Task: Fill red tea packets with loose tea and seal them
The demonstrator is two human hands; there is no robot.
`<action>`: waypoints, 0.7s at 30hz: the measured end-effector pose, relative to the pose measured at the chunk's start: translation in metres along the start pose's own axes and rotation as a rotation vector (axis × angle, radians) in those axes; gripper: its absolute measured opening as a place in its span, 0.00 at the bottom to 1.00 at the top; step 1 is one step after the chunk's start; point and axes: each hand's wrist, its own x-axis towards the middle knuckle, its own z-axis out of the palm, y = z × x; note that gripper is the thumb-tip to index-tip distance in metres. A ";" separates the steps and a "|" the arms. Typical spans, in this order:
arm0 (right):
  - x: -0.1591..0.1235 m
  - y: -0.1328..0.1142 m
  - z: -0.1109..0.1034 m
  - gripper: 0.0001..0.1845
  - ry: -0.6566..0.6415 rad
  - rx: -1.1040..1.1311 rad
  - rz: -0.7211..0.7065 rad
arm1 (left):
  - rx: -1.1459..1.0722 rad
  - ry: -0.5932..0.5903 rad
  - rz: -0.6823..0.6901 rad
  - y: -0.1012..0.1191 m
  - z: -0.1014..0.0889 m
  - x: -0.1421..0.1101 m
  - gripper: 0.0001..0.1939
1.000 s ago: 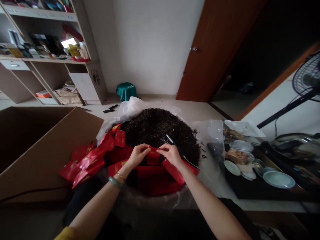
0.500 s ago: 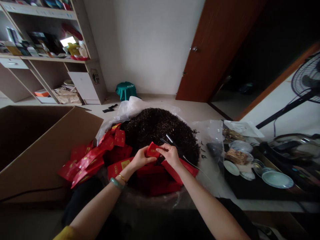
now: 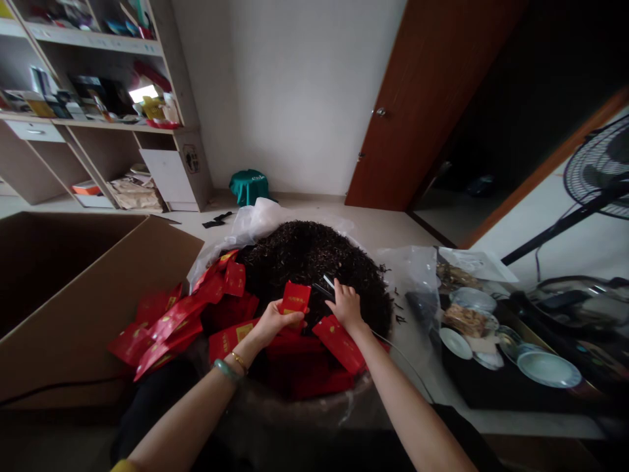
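Observation:
My left hand [image 3: 278,321] is closed on a small red packet [image 3: 295,298] with gold print, held upright over the pile with the thumb across its front. To the right, my right hand [image 3: 346,306] is curled round a corded tong-like tool [image 3: 323,289] with one black arm and one white arm. The tool lies on a heap of dark dried tea leaves [image 3: 309,246], and my palm hides its rear part. Red packets [image 3: 339,341] lie just below my right wrist, and more red packets [image 3: 171,321] are heaped to the left.
A cardboard box [image 3: 118,295] stands open at the left. Clear plastic sheeting [image 3: 260,213] surrounds the tea. A black tray [image 3: 472,380] with bowls and food bags lies at the right, near a fan [image 3: 599,170]. A thin cord [image 3: 407,364] crosses the pale surface.
My right hand has left the red packet and moved right onto the tong-like tool. My left hand now holds the packet alone, more upright. The view has tilted slightly upward.

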 end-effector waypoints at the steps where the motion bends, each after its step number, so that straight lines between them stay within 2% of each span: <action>1: 0.001 -0.001 0.000 0.29 -0.004 -0.002 -0.001 | 0.005 -0.006 0.000 0.001 0.001 -0.001 0.27; 5: 0.009 0.002 -0.014 0.26 -0.037 0.171 -0.006 | 0.035 -0.010 0.018 0.004 0.001 -0.001 0.27; 8: 0.016 0.008 -0.038 0.28 -0.087 0.489 -0.054 | 0.045 -0.008 0.027 0.003 -0.002 0.002 0.27; 12: 0.014 0.002 -0.072 0.32 -0.258 0.851 -0.138 | 0.062 -0.021 0.010 -0.003 -0.007 0.007 0.26; 16: 0.004 -0.022 -0.088 0.32 -0.344 0.847 -0.187 | 0.103 -0.059 -0.010 -0.009 -0.009 0.007 0.25; 21: -0.003 -0.043 -0.089 0.26 -0.305 0.741 -0.202 | 0.155 -0.091 0.009 -0.009 -0.009 0.006 0.24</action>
